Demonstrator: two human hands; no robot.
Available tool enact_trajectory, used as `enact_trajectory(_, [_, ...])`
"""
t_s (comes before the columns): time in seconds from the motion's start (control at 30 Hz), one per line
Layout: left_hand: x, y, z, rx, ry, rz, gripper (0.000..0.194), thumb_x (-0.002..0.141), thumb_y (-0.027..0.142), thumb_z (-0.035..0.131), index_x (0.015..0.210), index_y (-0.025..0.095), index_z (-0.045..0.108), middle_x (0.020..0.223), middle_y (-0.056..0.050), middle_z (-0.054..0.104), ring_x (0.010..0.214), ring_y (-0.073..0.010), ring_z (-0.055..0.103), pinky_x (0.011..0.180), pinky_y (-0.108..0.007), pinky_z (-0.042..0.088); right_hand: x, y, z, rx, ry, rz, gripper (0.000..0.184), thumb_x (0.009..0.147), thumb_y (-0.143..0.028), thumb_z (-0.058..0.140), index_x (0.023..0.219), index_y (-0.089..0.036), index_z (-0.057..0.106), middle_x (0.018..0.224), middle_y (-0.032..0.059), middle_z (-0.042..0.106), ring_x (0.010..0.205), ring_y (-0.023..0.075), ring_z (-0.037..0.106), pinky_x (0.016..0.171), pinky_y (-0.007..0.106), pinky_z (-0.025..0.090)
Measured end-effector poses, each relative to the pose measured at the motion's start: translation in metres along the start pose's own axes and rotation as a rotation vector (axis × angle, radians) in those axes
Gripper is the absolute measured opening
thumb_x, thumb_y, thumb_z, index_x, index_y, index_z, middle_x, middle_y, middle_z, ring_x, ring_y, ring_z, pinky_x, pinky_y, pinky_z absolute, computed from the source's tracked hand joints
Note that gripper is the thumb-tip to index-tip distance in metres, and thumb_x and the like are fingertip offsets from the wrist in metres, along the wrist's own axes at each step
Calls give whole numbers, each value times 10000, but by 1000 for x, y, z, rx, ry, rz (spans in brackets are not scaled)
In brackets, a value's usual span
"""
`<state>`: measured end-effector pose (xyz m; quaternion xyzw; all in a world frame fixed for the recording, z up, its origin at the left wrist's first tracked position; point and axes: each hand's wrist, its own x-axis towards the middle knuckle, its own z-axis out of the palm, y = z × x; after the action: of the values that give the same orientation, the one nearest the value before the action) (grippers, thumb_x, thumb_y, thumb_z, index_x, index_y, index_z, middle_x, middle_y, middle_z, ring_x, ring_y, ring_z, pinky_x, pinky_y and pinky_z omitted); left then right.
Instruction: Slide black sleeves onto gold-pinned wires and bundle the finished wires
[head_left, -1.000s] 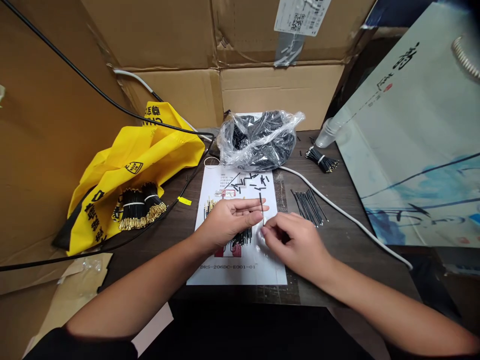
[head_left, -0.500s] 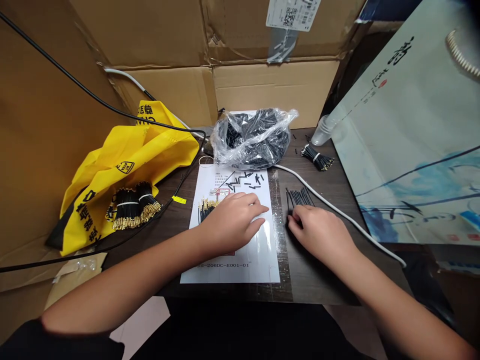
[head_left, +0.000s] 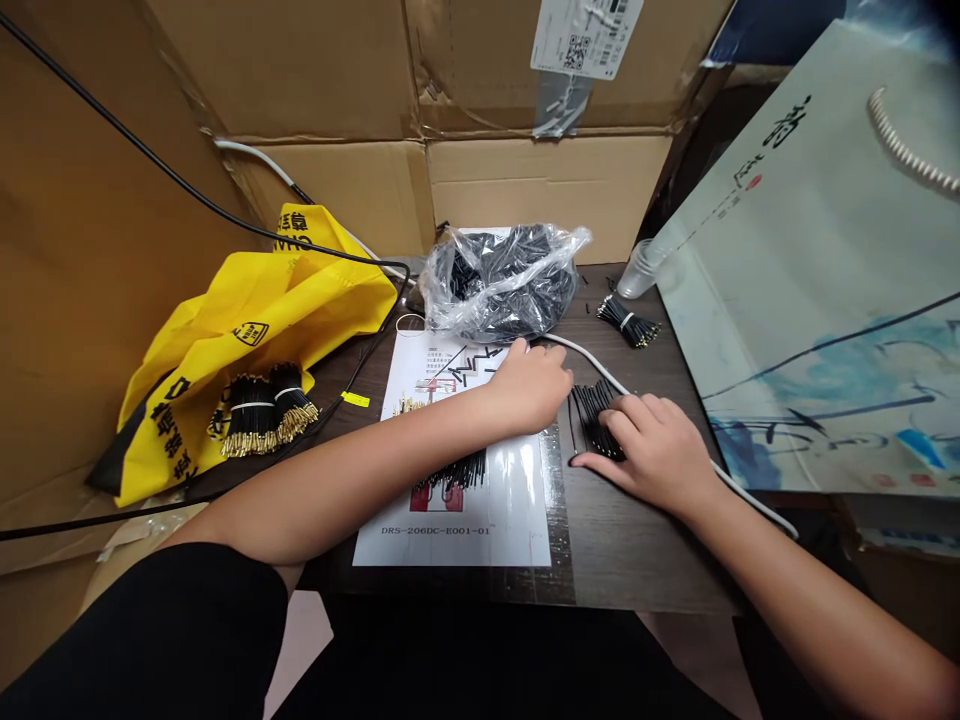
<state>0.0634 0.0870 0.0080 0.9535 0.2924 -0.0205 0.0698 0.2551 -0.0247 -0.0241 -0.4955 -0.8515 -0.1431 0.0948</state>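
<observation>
My left hand [head_left: 534, 387] is over the upper right of a printed sheet [head_left: 517, 520], beside loose short black tube pieces [head_left: 469, 368]. Its fingers are bent together, and what they pinch, if anything, is hidden. My forearm crosses a bundle of black wires with gold tips [head_left: 461, 470] lying on the sheet. On the dark table to the right, my right hand [head_left: 660, 450] rests at a row of black wires [head_left: 592, 405]. Its thumb is stretched away from the fingers, which touch the wires and cover their near right part.
A clear plastic bag of black pieces [head_left: 510, 285] sits behind the sheet. Banded wire bundles [head_left: 259, 415] lie on a yellow bag [head_left: 202, 320], and another bundle [head_left: 628, 322] lies near plastic cups [head_left: 640, 270]. A white cable [head_left: 592, 352] crosses the table; cardboard [head_left: 547, 200] stands behind.
My left hand has moved right and farther forward, to the loose tube pieces. My right hand has spread its thumb away from its fingers over the wires, showing more of them.
</observation>
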Motion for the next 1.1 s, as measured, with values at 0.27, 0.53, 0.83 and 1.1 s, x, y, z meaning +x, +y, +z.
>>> enact_trajectory(0.27, [-11,-5,-6,-59,13,-11,402,950,290,460,1317,185,585,1174,-148,581,1028,-311,559,871,-450,351,4,10,4,-37,31,-39,513,851,-649,570,960,-157,668,936,119,647,802,240,495,709,365,345])
enact_trajectory(0.53, [-101,-51,-34,63,139,-202,161,873,267,512,860,154,625,818,-93,624,728,-218,563,629,-328,377,25,0,-1,107,51,2,270,956,-358,537,1078,-150,659,996,103,658,830,214,522,734,344,380])
enact_trajectory(0.83, [-134,-50,-30,-107,-96,-358,402,927,483,421,670,206,559,705,-42,633,565,-171,499,503,-293,236,106,-53,10,286,-10,100,244,978,-261,485,1098,-185,684,924,84,635,826,207,523,708,324,369])
enact_trajectory(1.1, [-132,-39,-22,-43,-93,-215,461,834,666,538,734,220,594,692,-33,649,587,-195,557,510,-285,206,101,-74,27,485,2,234,283,978,-304,480,1165,-175,649,974,89,626,930,218,545,807,328,406])
